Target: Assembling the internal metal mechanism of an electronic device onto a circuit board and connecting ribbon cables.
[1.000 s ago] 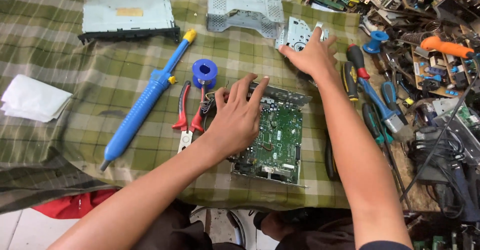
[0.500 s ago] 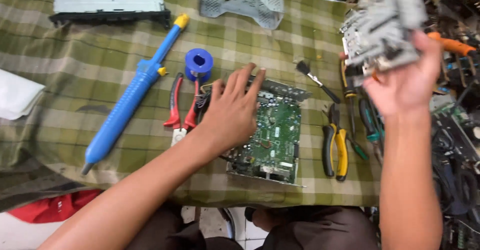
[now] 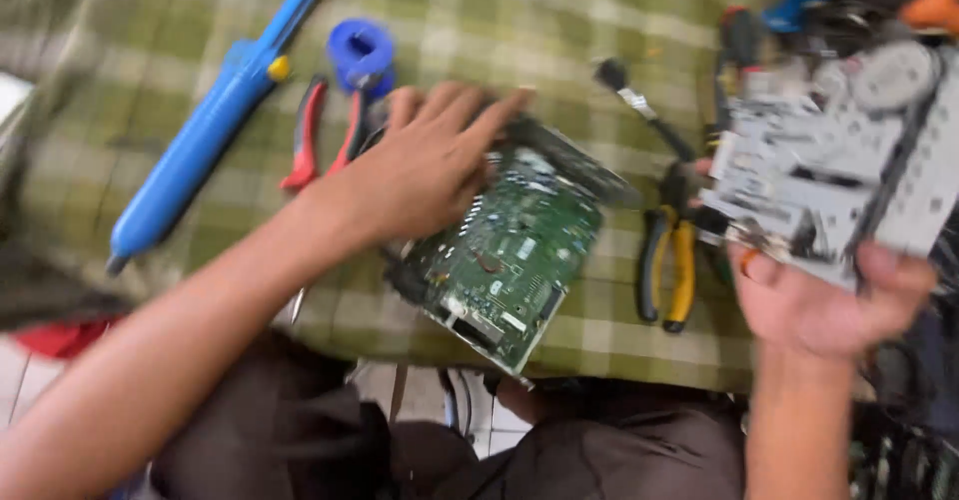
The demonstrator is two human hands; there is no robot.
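Now left hand [image 3: 420, 175] spread flat on circuit board [image 3: 509, 260] (overhanging table edge), right hand [image 3: 829, 305] gripping grey mechanism [image 3: 849, 185] aloft.

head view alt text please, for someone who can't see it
A left hand rests flat on a green circuit board on a checked cloth, while the right hand holds up a grey metal mechanism. Tools lie around; the picture is blurred.

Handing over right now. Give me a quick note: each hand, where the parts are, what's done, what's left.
Left hand: flat on the green circuit board, which lies at the near edge of the checked cloth.
Right hand: holds the grey metal mechanism lifted above the table.
Done: mechanism is apart from the board.
Left: mechanism not yet set down.
Yellow-handled pliers lie between the hands.
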